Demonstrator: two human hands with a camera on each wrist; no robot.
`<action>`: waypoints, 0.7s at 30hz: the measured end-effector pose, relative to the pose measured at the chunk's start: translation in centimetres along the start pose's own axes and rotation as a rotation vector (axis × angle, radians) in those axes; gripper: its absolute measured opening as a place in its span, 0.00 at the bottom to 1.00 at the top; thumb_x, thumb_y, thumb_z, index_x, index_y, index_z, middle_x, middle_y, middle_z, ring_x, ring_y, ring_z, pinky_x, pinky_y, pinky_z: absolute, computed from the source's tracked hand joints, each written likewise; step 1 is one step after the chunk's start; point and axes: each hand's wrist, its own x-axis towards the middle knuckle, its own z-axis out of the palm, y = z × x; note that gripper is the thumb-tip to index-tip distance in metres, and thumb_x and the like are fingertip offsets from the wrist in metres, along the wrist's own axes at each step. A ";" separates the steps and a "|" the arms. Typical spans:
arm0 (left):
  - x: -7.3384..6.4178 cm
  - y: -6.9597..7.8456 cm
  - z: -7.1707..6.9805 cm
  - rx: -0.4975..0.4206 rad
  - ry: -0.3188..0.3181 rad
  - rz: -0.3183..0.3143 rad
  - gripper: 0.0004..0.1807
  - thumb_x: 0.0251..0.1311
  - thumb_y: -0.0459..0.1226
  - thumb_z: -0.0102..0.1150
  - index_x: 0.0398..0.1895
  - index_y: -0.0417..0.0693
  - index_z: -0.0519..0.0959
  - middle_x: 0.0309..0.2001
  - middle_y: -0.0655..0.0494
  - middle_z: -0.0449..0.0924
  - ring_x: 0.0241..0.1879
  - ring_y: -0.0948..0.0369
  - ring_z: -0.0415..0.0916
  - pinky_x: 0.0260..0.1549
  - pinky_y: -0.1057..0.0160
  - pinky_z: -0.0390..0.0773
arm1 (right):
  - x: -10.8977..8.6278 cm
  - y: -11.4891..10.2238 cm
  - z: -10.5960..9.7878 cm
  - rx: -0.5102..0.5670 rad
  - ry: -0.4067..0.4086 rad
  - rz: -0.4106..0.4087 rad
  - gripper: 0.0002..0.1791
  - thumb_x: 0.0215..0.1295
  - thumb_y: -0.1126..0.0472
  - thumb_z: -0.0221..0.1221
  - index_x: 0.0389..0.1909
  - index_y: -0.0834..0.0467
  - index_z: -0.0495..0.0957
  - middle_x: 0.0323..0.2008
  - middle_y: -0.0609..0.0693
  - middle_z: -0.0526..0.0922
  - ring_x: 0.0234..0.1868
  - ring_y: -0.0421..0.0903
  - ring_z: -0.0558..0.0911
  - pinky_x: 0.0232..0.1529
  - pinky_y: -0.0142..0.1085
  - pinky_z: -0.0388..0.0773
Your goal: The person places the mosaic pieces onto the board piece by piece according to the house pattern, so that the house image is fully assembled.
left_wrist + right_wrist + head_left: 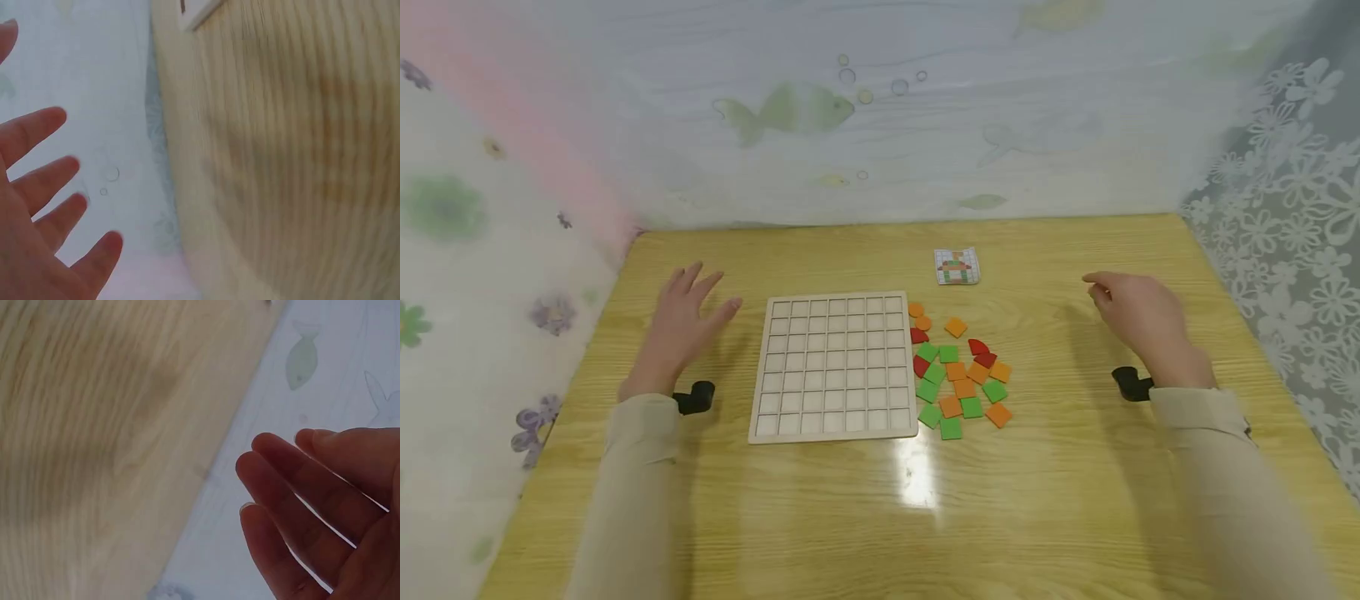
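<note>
Pale wooden grid board (833, 367) on yellow wood-grain table (1037, 500), nothing set in; looks unstarted. Left to place, presumably: loose green, orange, red flat pieces (956, 372) just to right. Behind: small printed card (957, 267). Left hand (679, 329) spread, right hand (1142, 317) loosely curled, nothing held. Pieces in head view only; left wrist view: just board corner.

The table (820, 521) looks glossy, wood-grained; the board (835, 381) matt wood; sleeves (628, 492) cloth.

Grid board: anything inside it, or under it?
Nothing visible inside the grid board; coloured tiles lie along its right side. Anything under the board is covered, so can't be seen.
</note>
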 end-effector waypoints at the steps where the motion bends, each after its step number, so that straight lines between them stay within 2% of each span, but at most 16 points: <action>1: -0.3 0.0 0.3 -0.039 0.002 -0.010 0.39 0.59 0.61 0.39 0.68 0.50 0.54 0.69 0.49 0.39 0.67 0.47 0.31 0.57 0.35 0.41 | 0.0 -0.2 0.5 0.017 0.005 -0.001 0.18 0.68 0.59 0.45 0.55 0.60 0.70 0.21 0.54 0.78 0.09 0.46 0.59 0.10 0.35 0.54; 3: -1.0 0.0 0.9 -0.122 0.006 -0.045 0.38 0.58 0.61 0.40 0.67 0.52 0.56 0.68 0.50 0.45 0.66 0.46 0.38 0.57 0.37 0.45 | -0.1 -0.7 1.3 0.052 0.005 -0.011 0.18 0.68 0.58 0.45 0.55 0.61 0.71 0.27 0.55 0.81 0.10 0.45 0.60 0.10 0.35 0.55; 6: -2.0 -0.2 2.0 -0.207 0.007 -0.113 0.37 0.57 0.63 0.39 0.66 0.55 0.58 0.66 0.50 0.52 0.63 0.45 0.50 0.55 0.39 0.54 | 0.0 -1.6 2.4 0.114 -0.009 -0.031 0.19 0.68 0.57 0.45 0.54 0.61 0.71 0.40 0.58 0.81 0.16 0.45 0.69 0.15 0.37 0.62; 10: -3.1 -0.2 3.7 -0.300 0.017 -0.193 0.36 0.57 0.62 0.41 0.65 0.54 0.60 0.63 0.48 0.58 0.57 0.45 0.60 0.51 0.43 0.63 | 0.0 -3.1 4.0 0.193 -0.054 -0.070 0.19 0.67 0.56 0.47 0.53 0.61 0.72 0.38 0.57 0.80 0.30 0.48 0.75 0.28 0.41 0.70; 15: -3.8 -0.1 5.5 -0.353 0.056 -0.249 0.32 0.60 0.57 0.43 0.63 0.50 0.63 0.58 0.49 0.66 0.55 0.50 0.65 0.52 0.48 0.65 | 0.1 -5.9 6.1 0.295 -0.146 -0.105 0.19 0.64 0.56 0.52 0.53 0.58 0.73 0.40 0.55 0.79 0.40 0.51 0.77 0.40 0.47 0.73; 18: -3.8 0.2 5.9 -0.367 0.057 -0.266 0.30 0.60 0.55 0.45 0.63 0.52 0.64 0.54 0.50 0.70 0.52 0.52 0.67 0.51 0.50 0.66 | 0.3 -7.6 7.1 0.366 -0.218 -0.117 0.20 0.62 0.55 0.54 0.54 0.57 0.72 0.41 0.52 0.79 0.40 0.48 0.77 0.42 0.45 0.74; 21: -3.8 0.7 6.1 -0.353 0.018 -0.278 0.29 0.60 0.53 0.47 0.62 0.53 0.64 0.50 0.51 0.72 0.48 0.54 0.69 0.48 0.52 0.68 | 0.6 -9.2 7.6 0.401 -0.280 -0.128 0.20 0.60 0.53 0.57 0.52 0.55 0.74 0.39 0.49 0.77 0.36 0.46 0.75 0.40 0.41 0.73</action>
